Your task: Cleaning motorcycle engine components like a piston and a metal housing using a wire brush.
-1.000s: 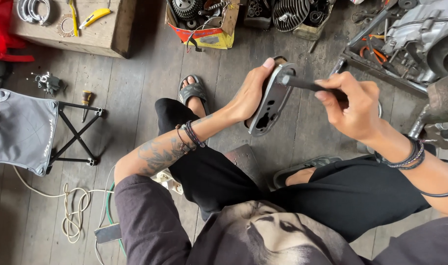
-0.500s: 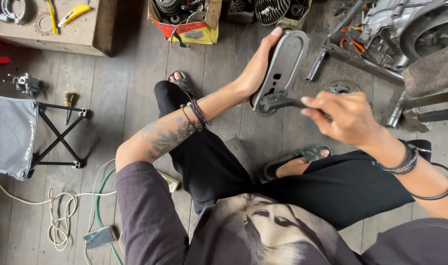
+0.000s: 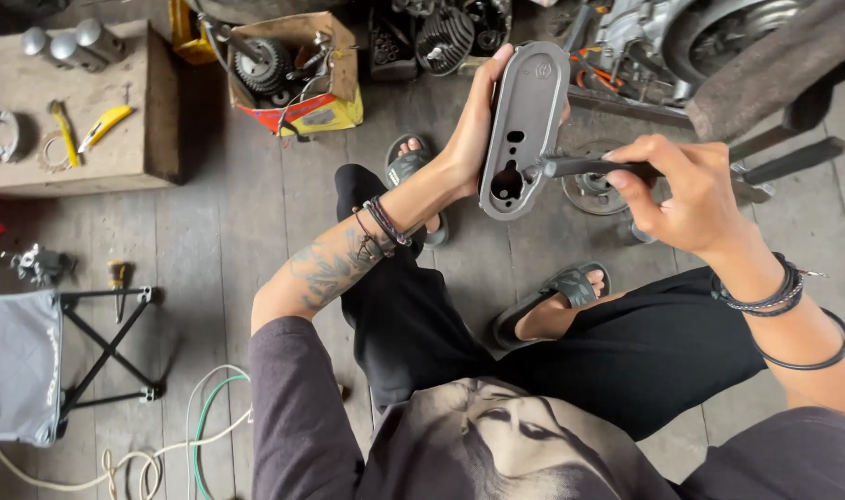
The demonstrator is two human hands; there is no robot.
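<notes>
Grey weathered floorboards [image 3: 228, 222] spread under everything, with bare planks between the seated person's black-trousered legs and the clutter along the far edge. At ten o'clock sits a low wooden crate [image 3: 98, 139] carrying small hand tools; at twelve, a torn cardboard box [image 3: 297, 69] full of gears and metal parts; at two, a stripped engine frame [image 3: 719, 46] on its stand; at eight, a folding stool with grey fabric seat [image 3: 24, 366], and beside it coiled white and green cable [image 3: 191, 435]. The oblong grey metal cover plate [image 3: 524, 125] is held in the air at about one o'clock from the picture's centre, above the sandalled feet and clear of the floor. Its long axis runs nearly upright, the rounded top leaning slightly toward one o'clock, the wider lower end toward seven. Its face is matt grey with a raised rim, a small slot mid-way and a keyhole-shaped opening low down. The left hand [image 3: 464, 139] is wrapped around the plate's left edge, fingers curled behind, thumb in front. The right hand [image 3: 686, 190] is closed in a loose fist on a dark-handled rod-like tool [image 3: 589, 168], which lies nearly level, its tip meeting the plate's right edge near the middle. Open air lies all round the plate except toward the frame.
</notes>
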